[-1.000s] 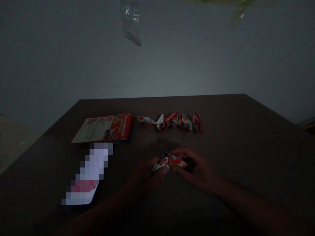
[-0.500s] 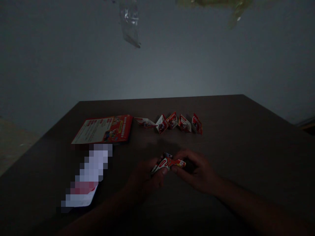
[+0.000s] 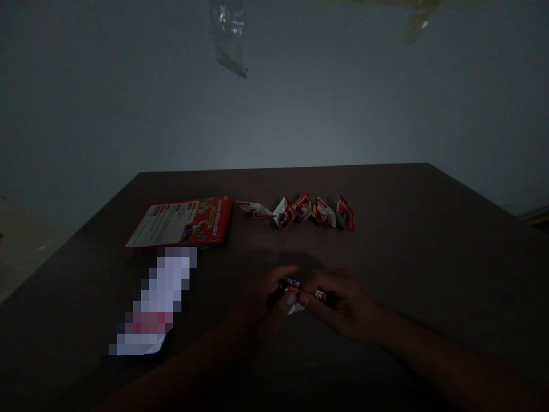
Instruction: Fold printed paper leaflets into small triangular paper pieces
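A small red and white printed paper piece is pinched between both hands near the middle of the table. My left hand grips its left side, thumb in front. On its right side, my right hand is closed with thumb and fingers. The fingers cover much of the piece, so its full shape is hidden. Beyond the hands, several folded red and white papers stand in a zigzag row. Left of that row lies a flat red and white printed box or booklet.
A lit phone-like object, its surface pixelated, lies at the left of the dark table. Behind the table is a grey wall with a clear plastic bag hanging on it.
Both hands have closed in around the paper piece, and its white part now points down between the thumbs. Less of it shows. The camera view has shifted slightly.
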`<action>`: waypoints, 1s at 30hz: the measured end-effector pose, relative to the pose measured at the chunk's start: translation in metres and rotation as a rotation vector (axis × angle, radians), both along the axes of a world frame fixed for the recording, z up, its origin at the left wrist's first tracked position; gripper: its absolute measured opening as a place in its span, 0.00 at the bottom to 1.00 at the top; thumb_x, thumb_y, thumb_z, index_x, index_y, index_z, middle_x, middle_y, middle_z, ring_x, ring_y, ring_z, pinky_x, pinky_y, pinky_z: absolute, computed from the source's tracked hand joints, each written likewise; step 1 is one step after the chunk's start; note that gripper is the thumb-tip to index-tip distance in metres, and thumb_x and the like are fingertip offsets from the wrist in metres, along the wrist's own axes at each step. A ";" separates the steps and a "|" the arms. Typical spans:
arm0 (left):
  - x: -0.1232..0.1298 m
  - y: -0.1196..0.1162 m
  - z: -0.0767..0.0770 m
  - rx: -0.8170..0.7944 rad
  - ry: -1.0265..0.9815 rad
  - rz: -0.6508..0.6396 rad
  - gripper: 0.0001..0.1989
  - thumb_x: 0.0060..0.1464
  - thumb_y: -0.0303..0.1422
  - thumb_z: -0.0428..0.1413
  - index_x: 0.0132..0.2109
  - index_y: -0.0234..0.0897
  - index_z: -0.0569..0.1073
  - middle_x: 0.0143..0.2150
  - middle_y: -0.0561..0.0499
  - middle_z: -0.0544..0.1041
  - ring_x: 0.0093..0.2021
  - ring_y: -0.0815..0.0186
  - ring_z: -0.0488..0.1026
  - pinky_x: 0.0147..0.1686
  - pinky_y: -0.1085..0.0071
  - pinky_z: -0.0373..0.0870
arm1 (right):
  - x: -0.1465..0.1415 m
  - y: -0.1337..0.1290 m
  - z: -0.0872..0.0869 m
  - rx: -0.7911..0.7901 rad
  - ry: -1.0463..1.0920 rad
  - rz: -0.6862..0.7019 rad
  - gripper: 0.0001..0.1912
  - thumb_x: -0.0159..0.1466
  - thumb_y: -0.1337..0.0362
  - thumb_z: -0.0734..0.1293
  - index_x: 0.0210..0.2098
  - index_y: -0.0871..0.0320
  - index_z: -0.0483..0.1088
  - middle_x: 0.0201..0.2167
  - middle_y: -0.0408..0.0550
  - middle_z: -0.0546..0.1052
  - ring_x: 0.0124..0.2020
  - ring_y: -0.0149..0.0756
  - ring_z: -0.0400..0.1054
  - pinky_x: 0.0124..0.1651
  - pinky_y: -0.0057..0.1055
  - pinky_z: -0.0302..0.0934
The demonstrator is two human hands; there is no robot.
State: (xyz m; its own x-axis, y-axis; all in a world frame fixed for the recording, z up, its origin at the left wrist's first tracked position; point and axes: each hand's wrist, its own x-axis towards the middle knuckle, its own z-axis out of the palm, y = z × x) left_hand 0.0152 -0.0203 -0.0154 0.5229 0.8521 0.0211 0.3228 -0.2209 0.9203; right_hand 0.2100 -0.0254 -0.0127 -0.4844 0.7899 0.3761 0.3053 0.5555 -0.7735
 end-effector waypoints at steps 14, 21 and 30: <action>0.000 -0.005 0.002 0.049 -0.033 -0.015 0.15 0.60 0.34 0.47 0.54 0.39 0.58 0.38 0.50 0.74 0.33 0.67 0.72 0.32 0.73 0.66 | -0.001 -0.001 -0.004 -0.094 0.029 -0.047 0.09 0.62 0.66 0.63 0.26 0.60 0.65 0.17 0.37 0.62 0.18 0.24 0.55 0.22 0.22 0.49; -0.003 0.002 -0.001 0.158 -0.091 0.021 0.20 0.50 0.30 0.58 0.48 0.38 0.59 0.35 0.52 0.74 0.32 0.68 0.71 0.31 0.74 0.66 | 0.002 0.000 -0.006 -0.098 0.036 -0.114 0.11 0.63 0.64 0.62 0.25 0.60 0.65 0.17 0.37 0.61 0.18 0.23 0.53 0.21 0.22 0.48; -0.004 0.008 0.002 0.220 0.016 0.029 0.04 0.48 0.30 0.60 0.32 0.34 0.73 0.29 0.52 0.75 0.27 0.69 0.70 0.28 0.75 0.63 | 0.002 0.000 -0.002 -0.151 0.122 -0.142 0.09 0.61 0.63 0.65 0.26 0.60 0.67 0.17 0.38 0.65 0.18 0.24 0.56 0.21 0.22 0.50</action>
State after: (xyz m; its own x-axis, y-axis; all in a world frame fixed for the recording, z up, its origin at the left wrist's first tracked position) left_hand 0.0111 -0.0126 -0.0137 0.5003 0.8423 0.2004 0.3458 -0.4066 0.8457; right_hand 0.2123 -0.0250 -0.0152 -0.3226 0.8986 0.2974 0.2710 0.3887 -0.8806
